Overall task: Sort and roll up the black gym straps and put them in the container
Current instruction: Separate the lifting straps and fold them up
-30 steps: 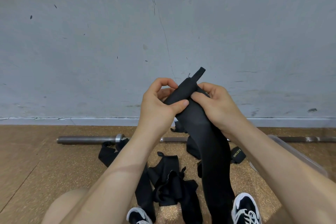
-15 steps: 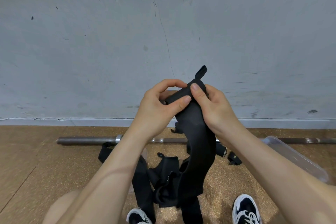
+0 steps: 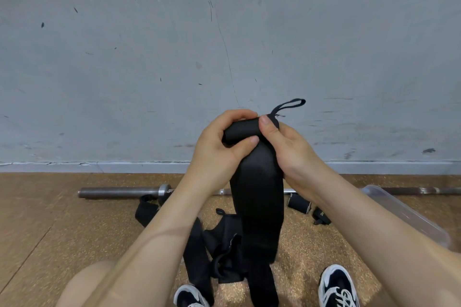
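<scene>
Black strap (image 3: 257,207): top end rolled, roll axis crosswise between both hands, tail hanging straight down over the loose pile (image 3: 224,244) | left hand (image 3: 219,147) curled round the roll | right hand (image 3: 287,147) pinching its right end | container (image 3: 404,214) low right, nearer the right hand | versus half a second back: flat end now a tighter roll, loop (image 3: 275,109) swung out right.

We have one view only, a wide-angle camera worn on the person's head; it faces forward and tilts down, so the grey wall (image 3: 224,32) fills the upper part and the brown floor (image 3: 50,232) the lower; both forearms run up from the bottom edge; the left hand (image 3: 217,149) and right hand (image 3: 289,149), gripping the black strap (image 3: 257,194), sit close to the lens at mid-frame; one shoe (image 3: 336,286) shows at the bottom edge.
</scene>
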A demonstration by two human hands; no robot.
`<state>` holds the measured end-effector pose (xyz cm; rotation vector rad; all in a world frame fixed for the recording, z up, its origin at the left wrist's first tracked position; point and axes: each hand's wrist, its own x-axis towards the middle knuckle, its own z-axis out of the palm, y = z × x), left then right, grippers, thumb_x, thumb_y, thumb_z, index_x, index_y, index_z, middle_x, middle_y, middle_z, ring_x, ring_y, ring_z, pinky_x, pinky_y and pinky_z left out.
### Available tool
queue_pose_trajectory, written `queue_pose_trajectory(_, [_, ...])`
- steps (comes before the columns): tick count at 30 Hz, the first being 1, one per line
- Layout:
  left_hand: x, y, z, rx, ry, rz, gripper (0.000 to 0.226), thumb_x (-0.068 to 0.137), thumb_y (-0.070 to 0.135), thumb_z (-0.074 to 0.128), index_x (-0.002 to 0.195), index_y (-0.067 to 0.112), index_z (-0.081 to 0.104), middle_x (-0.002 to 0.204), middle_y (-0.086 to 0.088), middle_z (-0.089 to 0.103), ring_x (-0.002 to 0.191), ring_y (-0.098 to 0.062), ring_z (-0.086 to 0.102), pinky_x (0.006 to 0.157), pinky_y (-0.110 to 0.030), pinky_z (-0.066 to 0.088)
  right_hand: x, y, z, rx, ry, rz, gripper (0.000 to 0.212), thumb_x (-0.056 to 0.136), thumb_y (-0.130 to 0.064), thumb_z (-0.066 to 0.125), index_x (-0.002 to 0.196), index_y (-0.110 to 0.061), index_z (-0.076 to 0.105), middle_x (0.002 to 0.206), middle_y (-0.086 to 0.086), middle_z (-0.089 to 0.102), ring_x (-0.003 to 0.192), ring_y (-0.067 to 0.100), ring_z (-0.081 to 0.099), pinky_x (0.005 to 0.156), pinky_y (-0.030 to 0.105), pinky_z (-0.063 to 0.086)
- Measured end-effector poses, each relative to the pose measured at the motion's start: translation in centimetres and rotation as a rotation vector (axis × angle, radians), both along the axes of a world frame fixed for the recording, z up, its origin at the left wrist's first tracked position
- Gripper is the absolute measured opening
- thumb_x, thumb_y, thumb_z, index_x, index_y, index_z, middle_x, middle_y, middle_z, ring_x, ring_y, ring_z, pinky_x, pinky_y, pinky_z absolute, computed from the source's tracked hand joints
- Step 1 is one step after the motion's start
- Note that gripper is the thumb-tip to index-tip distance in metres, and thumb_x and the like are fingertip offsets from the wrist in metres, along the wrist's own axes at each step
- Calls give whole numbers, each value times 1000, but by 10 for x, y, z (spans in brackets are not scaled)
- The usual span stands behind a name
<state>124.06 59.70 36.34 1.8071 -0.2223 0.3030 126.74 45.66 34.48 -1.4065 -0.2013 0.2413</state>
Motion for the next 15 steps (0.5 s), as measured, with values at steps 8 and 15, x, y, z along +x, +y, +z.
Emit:
queue_pose_trajectory(8, [4,6,3,-361,247,8,20,77,19,76,97,21,74,93,-5,76,91,-21,73,74,-29,57,0,1,4,-152,-166,-46,18,102,-35,47,113,-22,54,108,2,69,99,12,69,91,34,57])
queue_pose_trajectory(15, [3,0,-4,-284,67,143,35,78,-5,77,93,27,75,90,6,76,89,-11,72,75,-24,57,-7,5,-2,-29,4,64,38,101,-42,48,119,-14,65,106,7,75,101,20,72,89,37,57])
